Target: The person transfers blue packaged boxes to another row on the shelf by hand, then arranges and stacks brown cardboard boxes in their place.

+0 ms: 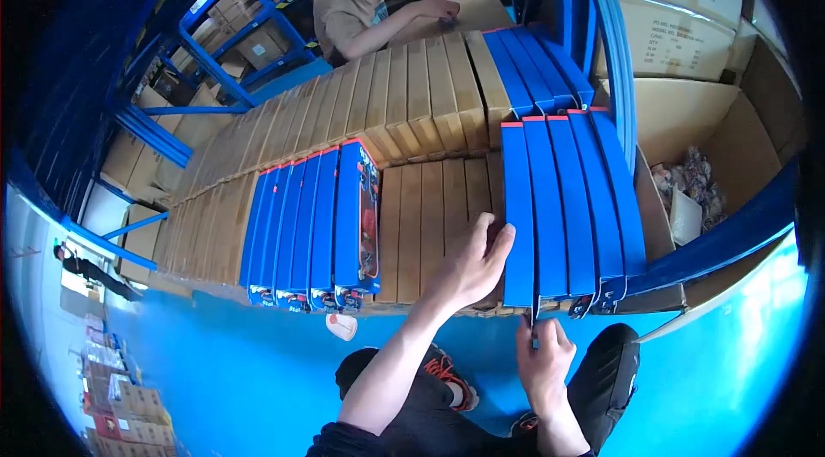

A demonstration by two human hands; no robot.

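Several tall blue boxes point(574, 199) with red top edges stand upright side by side at the right of the front row. My left hand point(473, 266) is at the left side of the nearest blue box point(518, 212), thumb and forefinger apart, the thumb at its edge. Below that box's lower end, my right hand point(543, 362) is closed in a pinch on a thin dark strip point(534, 319). Dark loops show at the lower ends of the neighbouring boxes. Another group of blue boxes point(296, 225) with printed sides stands to the left, past several brown cartons point(434, 225).
Behind runs a long row of brown cartons point(369, 105), with more blue boxes point(537, 66) at its right end. A co-worker point(365, 6) bends over cardboard at the back. An open carton point(700, 126) with wrapped items is at right. Blue rack posts point(612, 36) stand beside it.
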